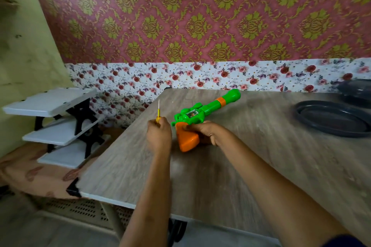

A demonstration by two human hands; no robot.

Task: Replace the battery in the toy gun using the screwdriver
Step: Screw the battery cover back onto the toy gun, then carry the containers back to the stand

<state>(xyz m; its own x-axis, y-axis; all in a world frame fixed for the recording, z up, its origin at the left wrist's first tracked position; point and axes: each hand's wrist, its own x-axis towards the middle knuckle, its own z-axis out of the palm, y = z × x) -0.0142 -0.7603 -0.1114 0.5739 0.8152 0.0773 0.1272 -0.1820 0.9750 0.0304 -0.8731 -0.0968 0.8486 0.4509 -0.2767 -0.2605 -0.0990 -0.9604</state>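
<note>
A white three-tier shelf rack [50, 122] with black brackets stands at the far left, against a pale green wall; just right of it, over the near-left corner of a wood-grain table [261, 156], the person's left hand [159, 136] curls its fingers round the lower handle of a small screwdriver [158, 115], its clear yellow handle and thin pale shaft pointing straight up above the knuckles; just beside that hand, over the middle of the table, is the toy gun [202, 114], a bright green plastic piece with a lumpy moulded body, a small clear window in its side, and a long round barrel ringed by an orange band before a flared green muzzle; the barrel angles away and to the right, toward the flowered strip along the wall; the gun's wide orange grip points down toward the person, and whether its butt touches the tabletop cannot be told; the right hand [204, 132] grips that orange handle from the right, fingers wrapped round it and thumb lying across its top; at the far right edge of the table lie a dark grey oval tray [331, 118] and, behind it, a second dark tray [355, 90], well apart from the hands.
</note>
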